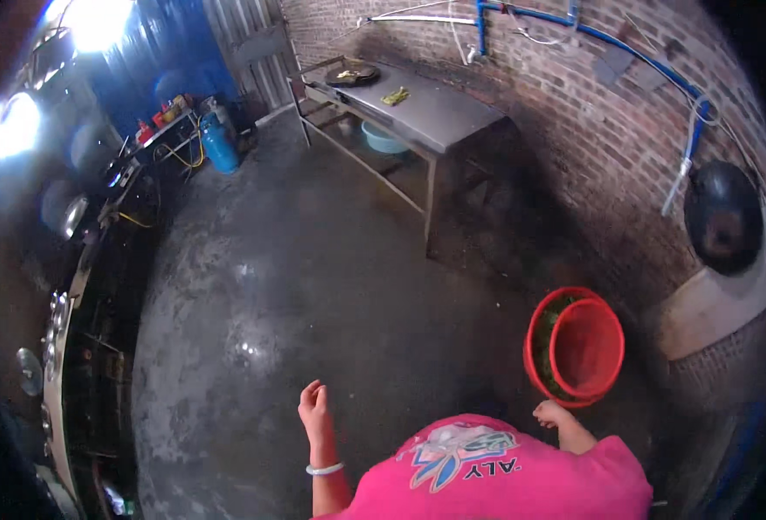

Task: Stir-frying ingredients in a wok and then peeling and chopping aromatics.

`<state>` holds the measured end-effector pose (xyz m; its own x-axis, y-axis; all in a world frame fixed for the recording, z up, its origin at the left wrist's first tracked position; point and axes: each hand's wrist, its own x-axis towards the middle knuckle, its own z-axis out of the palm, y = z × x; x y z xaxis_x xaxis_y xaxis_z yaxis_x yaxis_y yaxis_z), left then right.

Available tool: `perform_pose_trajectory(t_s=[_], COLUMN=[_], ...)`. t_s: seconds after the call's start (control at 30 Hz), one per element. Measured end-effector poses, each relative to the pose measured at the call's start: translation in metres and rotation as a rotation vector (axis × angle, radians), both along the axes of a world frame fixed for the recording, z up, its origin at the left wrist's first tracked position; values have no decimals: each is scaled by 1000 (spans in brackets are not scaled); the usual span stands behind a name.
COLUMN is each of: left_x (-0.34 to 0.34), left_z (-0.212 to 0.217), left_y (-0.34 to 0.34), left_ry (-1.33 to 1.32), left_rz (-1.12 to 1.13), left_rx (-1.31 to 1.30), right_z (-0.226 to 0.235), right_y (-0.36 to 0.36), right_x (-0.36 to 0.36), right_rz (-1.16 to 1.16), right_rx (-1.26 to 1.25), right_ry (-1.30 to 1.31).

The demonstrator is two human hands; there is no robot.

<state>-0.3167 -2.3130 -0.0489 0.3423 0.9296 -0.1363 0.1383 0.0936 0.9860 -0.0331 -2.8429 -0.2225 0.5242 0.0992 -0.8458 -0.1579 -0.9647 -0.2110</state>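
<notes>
My left hand (314, 400) is raised over the floor at the lower middle, a white bangle (325, 469) at its wrist. Its fingers are slightly bent and apart, and it holds nothing. Lower right, my right hand (553, 413) is closed in a fist, close by the near rim of a red basin (535, 368). Whether it touches that rim, or has anything inside it, I cannot make out. Inside the basin lie dark green leaves (543, 334), partly covered by a smaller red tub (587, 351) set toward the right side.
A metal table (439, 113) along the brick wall bears a dark round pan (352, 75) and yellow-green vegetables (394, 96). A light blue basin (385, 139) is underneath. A blue gas cylinder (217, 146) stands far left. A black wok (723, 218) leans at right. The concrete floor (314, 277) looks wet.
</notes>
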Motion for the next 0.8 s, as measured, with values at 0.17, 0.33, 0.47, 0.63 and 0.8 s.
perform_pose_trajectory(t_s=[0.17,0.33,0.47,0.63,0.8], left_x=[103,191,255,275,260], left_z=[22,36,83,85,3], left_y=[56,159,238,328,475], left_ry=[-121,-145,-277,-169,-70], left_rz=[-17,60,174,394,543], left_rx=[-179,-170,-199,-67,-73], right_z=[16,-39,-60,39,74], right_y=[123,278,447,761,932], right_x=[137,333,460,479,473], right_rz=[238,738,750,807,857], right_rx=[-42,-234,-21,362,725], right_ry=[-9,-325,-610,-451,-428])
